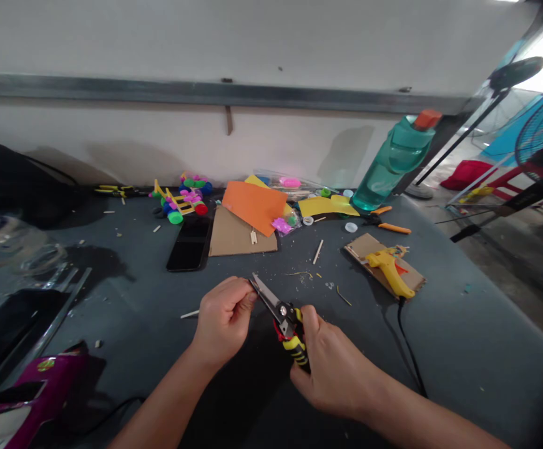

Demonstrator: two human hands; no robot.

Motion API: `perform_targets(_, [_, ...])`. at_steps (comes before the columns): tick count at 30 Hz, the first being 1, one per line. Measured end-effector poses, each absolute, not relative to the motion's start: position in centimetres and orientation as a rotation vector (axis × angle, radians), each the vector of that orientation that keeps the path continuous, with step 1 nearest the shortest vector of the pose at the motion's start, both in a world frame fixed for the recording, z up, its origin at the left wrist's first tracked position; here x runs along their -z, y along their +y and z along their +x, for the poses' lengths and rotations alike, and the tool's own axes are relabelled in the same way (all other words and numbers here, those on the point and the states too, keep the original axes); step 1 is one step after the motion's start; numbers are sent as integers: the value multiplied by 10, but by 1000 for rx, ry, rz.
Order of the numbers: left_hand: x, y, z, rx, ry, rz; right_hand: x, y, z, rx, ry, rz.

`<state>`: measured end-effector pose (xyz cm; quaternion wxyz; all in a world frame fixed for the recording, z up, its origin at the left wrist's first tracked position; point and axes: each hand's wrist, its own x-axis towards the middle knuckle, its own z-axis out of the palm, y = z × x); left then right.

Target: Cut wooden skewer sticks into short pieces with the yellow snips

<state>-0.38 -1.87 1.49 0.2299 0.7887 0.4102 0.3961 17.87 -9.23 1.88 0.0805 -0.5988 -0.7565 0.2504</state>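
My right hand [334, 365] is wrapped round the yellow-and-black handles of a pair of shears [283, 312]. Their metal blades point up and left, slightly apart, and their tips reach the fingers of my left hand [225, 315]. That hand is closed in a pinch at the blades; whatever it grips is too small or hidden to name. A thin pale stick [190, 314] shows just left of it, and I cannot tell whether it is held or lies on the table. Another short pale stick [317, 252] lies beyond the shears, among small scraps.
A yellow glue gun [391, 271] rests on cardboard at right, its cord running forward. Behind are a phone [190, 243], orange sheet [255, 204], orange-handled pliers [393, 229], a leaning green bottle [393, 162] and colourful small parts [182, 199]. A magenta tool [42, 393] lies front left.
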Motion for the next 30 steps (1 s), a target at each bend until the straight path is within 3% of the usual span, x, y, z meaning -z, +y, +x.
perform_targets(15, [-15,-19,-3,-1077,1164,2146,-16,-94,178,-732,-2230,-1836])
perform_targets(30, [-25,-22,-1,-1149,1123,2070,-21,-88,177,-1018,-1905,-1620])
